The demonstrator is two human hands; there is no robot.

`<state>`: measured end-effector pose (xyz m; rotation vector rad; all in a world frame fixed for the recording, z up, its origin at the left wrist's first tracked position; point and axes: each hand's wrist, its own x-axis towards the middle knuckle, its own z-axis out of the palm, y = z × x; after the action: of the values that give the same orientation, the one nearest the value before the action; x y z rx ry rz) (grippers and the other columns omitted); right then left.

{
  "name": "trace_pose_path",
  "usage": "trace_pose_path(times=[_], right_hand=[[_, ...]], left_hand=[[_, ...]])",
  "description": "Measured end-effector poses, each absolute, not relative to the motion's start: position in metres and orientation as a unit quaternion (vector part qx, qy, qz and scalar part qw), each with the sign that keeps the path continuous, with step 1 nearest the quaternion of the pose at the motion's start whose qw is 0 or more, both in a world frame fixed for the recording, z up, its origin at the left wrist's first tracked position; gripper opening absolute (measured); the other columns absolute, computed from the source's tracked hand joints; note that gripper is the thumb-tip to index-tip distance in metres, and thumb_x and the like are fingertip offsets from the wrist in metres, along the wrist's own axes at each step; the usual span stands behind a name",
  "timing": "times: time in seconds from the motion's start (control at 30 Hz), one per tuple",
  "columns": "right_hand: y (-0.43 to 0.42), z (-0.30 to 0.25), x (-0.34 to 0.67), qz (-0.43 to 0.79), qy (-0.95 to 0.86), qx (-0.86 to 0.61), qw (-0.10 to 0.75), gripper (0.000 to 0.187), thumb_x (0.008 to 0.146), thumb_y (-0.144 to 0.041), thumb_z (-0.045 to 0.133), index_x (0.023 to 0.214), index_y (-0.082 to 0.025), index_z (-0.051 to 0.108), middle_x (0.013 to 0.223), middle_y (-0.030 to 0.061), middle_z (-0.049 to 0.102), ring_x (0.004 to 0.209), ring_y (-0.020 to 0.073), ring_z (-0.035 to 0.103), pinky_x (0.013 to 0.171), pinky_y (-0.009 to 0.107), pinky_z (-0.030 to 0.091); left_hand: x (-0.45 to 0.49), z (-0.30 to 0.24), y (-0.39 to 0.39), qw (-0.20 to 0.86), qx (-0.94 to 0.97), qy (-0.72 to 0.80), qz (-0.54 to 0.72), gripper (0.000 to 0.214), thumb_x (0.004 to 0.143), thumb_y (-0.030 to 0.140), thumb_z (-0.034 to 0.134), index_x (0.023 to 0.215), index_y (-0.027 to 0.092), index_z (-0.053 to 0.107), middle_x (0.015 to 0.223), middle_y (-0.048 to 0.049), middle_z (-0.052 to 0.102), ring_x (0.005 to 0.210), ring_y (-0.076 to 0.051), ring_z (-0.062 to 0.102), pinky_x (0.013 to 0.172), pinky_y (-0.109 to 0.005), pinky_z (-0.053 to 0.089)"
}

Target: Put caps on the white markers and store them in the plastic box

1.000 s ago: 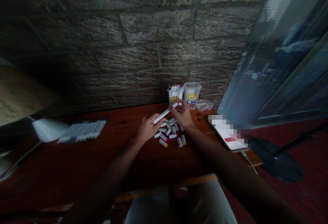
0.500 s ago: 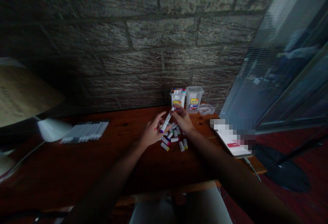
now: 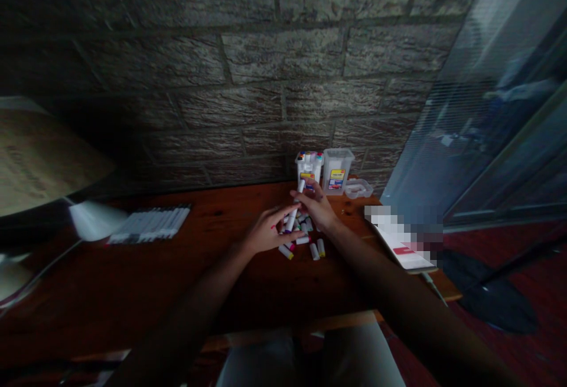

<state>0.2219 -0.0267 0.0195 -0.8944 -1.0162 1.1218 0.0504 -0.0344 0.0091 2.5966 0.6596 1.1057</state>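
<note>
A white marker [image 3: 294, 212] stands almost upright between my two hands, above a heap of loose marker caps [image 3: 305, 244] on the dark red wooden table [image 3: 133, 280]. My right hand [image 3: 315, 208] pinches the marker near its upper end. My left hand [image 3: 266, 230] has its fingers curled round the marker's lower end, where a purple tip shows.
A clear box filled with markers [image 3: 309, 166], a second clear box [image 3: 337, 169] and a small lid [image 3: 358, 188] stand at the back by the stone wall. A row of white markers [image 3: 153, 225] lies at the left. A booklet [image 3: 404, 246] lies at the right table edge.
The marker swung from nearly level to almost upright between my hands. Both hands drew closer together over the caps, and the view shifted slightly.
</note>
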Motion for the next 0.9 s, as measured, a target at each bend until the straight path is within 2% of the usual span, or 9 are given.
trace_pose_path(times=[0.07,0.17,0.5,0.7,0.8,0.9], right_hand=[[-0.028,0.019,0.221,0.491,-0.465,-0.378,0.632,0.066,0.059,-0.039,0.081,0.115,-0.026,0.048,0.062,-0.0105,0.054,0.047,0.0070,0.047,0.044,0.019,0.038],[-0.029,0.018,0.222,0.489,-0.482,-0.361,0.631,0.066,0.063,-0.039,0.080,0.120,-0.027,0.048,0.063,-0.0097,0.054,0.050,0.0082,0.050,0.046,0.019,0.042],[-0.025,0.020,0.228,0.519,-0.464,-0.332,0.636,0.065,0.065,-0.029,0.078,0.123,-0.028,0.050,0.059,-0.0101,0.056,0.043,0.0079,0.049,0.040,0.017,0.041],[-0.026,0.022,0.229,0.549,-0.434,-0.312,0.642,0.062,0.065,-0.024,0.077,0.120,-0.029,0.051,0.068,-0.0069,0.065,0.050,0.0111,0.059,0.044,0.020,0.046],[-0.027,0.024,0.231,0.587,-0.423,-0.274,0.634,0.058,0.068,-0.019,0.075,0.119,-0.030,0.050,0.074,-0.0049,0.068,0.061,0.0146,0.066,0.054,0.025,0.053],[-0.029,0.028,0.231,0.637,-0.384,-0.221,0.630,0.051,0.072,-0.013,0.070,0.115,-0.030,0.049,0.077,-0.0046,0.068,0.066,0.0148,0.067,0.062,0.029,0.055]], left_hand=[[0.051,0.008,-0.034,0.124,0.888,0.225,0.380,0.059,0.077,0.045,0.072,0.127,0.018,0.056,0.088,-0.0035,0.067,0.070,-0.013,0.062,0.068,-0.024,0.052],[0.051,0.008,-0.035,0.133,0.888,0.253,0.360,0.063,0.073,0.047,0.075,0.126,0.019,0.054,0.085,-0.0016,0.067,0.067,-0.013,0.061,0.065,-0.025,0.051],[0.050,0.015,-0.040,0.190,0.877,0.273,0.346,0.070,0.068,0.050,0.078,0.124,0.023,0.046,0.095,-0.0003,0.067,0.067,-0.012,0.061,0.066,-0.025,0.050],[0.050,0.014,-0.039,0.186,0.873,0.277,0.356,0.059,0.070,0.048,0.077,0.115,0.022,0.050,0.090,0.0009,0.067,0.068,-0.012,0.061,0.066,-0.024,0.048],[0.050,0.011,-0.038,0.172,0.875,0.289,0.349,0.046,0.071,0.048,0.076,0.101,0.020,0.054,0.082,0.0026,0.066,0.064,-0.010,0.058,0.062,-0.022,0.044],[0.050,0.010,-0.036,0.164,0.881,0.293,0.335,0.031,0.075,0.043,0.074,0.086,0.019,0.057,0.071,0.0043,0.063,0.059,-0.009,0.055,0.058,-0.020,0.040]])
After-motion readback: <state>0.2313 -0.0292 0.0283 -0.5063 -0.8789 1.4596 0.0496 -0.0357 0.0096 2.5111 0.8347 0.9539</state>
